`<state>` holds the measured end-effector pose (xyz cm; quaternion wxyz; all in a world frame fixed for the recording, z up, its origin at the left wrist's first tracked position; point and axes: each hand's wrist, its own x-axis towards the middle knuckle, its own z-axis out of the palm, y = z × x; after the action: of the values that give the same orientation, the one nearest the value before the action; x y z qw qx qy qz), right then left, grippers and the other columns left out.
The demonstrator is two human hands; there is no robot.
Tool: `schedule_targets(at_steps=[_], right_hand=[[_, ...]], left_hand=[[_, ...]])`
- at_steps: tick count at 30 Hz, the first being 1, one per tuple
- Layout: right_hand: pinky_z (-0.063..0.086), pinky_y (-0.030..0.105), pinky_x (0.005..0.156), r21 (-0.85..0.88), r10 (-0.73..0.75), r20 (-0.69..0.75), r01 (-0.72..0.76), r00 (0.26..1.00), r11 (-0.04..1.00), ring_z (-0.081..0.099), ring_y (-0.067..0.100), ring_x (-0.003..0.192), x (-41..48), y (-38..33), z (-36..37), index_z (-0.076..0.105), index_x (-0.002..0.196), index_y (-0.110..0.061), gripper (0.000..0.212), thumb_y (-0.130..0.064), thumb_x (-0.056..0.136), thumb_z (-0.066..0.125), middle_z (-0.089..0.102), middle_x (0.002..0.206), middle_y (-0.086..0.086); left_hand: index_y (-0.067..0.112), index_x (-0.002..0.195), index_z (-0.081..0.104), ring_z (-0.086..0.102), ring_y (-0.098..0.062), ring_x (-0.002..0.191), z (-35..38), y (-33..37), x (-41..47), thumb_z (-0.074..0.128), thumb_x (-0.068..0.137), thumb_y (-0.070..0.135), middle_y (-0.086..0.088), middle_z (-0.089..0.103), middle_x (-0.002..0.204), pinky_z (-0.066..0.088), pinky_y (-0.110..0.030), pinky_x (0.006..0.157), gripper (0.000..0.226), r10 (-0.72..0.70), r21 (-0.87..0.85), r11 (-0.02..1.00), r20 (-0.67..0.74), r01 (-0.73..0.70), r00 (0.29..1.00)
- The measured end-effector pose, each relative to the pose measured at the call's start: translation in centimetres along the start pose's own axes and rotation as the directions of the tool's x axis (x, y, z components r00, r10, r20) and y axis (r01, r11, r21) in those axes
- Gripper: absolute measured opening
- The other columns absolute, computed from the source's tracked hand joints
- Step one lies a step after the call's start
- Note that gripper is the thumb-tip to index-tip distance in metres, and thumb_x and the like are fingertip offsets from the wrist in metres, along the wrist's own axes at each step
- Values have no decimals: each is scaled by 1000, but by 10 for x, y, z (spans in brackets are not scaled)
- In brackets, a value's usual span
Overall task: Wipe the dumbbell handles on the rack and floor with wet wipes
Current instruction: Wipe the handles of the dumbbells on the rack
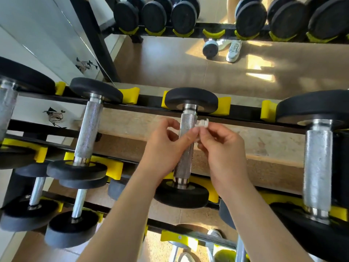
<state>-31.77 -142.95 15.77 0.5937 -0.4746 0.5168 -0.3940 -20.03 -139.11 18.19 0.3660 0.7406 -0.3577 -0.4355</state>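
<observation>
On the mirror-backed rack (151, 105), the centre dumbbell (184, 163) runs up-frame; fingers of the left hand (166, 148) and right hand (224, 150) pinch a wet wipe (203, 123).

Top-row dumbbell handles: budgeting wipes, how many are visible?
4 handles: far left, cut off; left of centre; centre, between left hand and right hand; far right. Others may lie outside view.

This is a gym's free-weight area: a tiered steel rack (151, 107) with yellow cradles (130, 95) carries rows of black rubber-headed dumbbells (190, 100) with knurled handles (87, 129), and a wall mirror (245, 69) behind reflects them.
</observation>
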Motion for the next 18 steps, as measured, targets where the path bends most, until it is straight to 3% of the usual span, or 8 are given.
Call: schedule_targets(at_steps=[2,5,9,11,13,15,16,18], right_hand=[[52,27,71,20,51,32,-52,998,998,64,6,74,-14,4,-3,71,91,-29,14,-18,91,63,70,79,-6],[51,24,67,63,56,1,-56,998,996,64,6,70,-14,-3,-7,70,88,-29,15,-15,85,69,71,79,-7],[54,24,74,181,71,-40,-62,997,982,67,12,85,11,-16,4,71,93,-21,10,-14,86,70,72,90,-3],[52,23,73,207,72,-64,-58,995,977,67,12,83,16,-15,9,71,91,-19,8,-14,85,72,71,89,-2],[55,26,71,69,-16,-108,23,994,997,67,8,81,14,-11,9,71,90,-22,7,-18,84,73,70,85,-7],[56,25,75,-178,-176,-101,156,979,972,65,3,83,10,-8,7,70,94,-28,8,-24,87,70,69,85,-15],[54,20,78,-267,-257,-65,232,964,935,64,1,86,8,-8,7,70,99,-27,11,-26,89,68,69,89,-17],[47,9,81,-346,-363,5,342,932,874,61,-1,94,8,-7,6,71,106,-22,17,-22,90,65,68,98,-11]], left_hand=[[20,102,55,69,-24,76,0,-1,5,65,73,56,-9,69,86,59,-41,70,47,-6,-82,997,34,8,999],[19,92,58,49,-11,52,-10,-8,13,70,71,44,-2,60,73,42,-25,51,34,-57,-283,953,171,105,984],[18,84,60,43,-8,49,-15,-13,16,65,83,19,2,57,66,35,-18,46,5,-122,-391,900,201,194,972],[16,85,63,47,-9,50,-16,-13,13,61,89,9,0,59,65,38,-20,48,9,-151,-393,897,164,205,975],[14,86,66,52,-11,53,-15,-13,8,59,92,6,-4,62,69,43,-23,52,12,-156,-355,919,66,169,986],[16,90,68,56,-11,55,-12,-10,-1,60,93,11,-4,64,70,47,-22,53,9,-111,-249,964,-59,93,992],[19,93,67,59,-10,57,-9,-7,-6,62,92,19,-2,66,70,49,-20,55,5,-60,-173,984,-105,41,993],[26,99,63,62,-10,65,0,-1,-11,68,83,39,-1,67,74,53,-23,59,21,63,43,997,-160,-57,985]])
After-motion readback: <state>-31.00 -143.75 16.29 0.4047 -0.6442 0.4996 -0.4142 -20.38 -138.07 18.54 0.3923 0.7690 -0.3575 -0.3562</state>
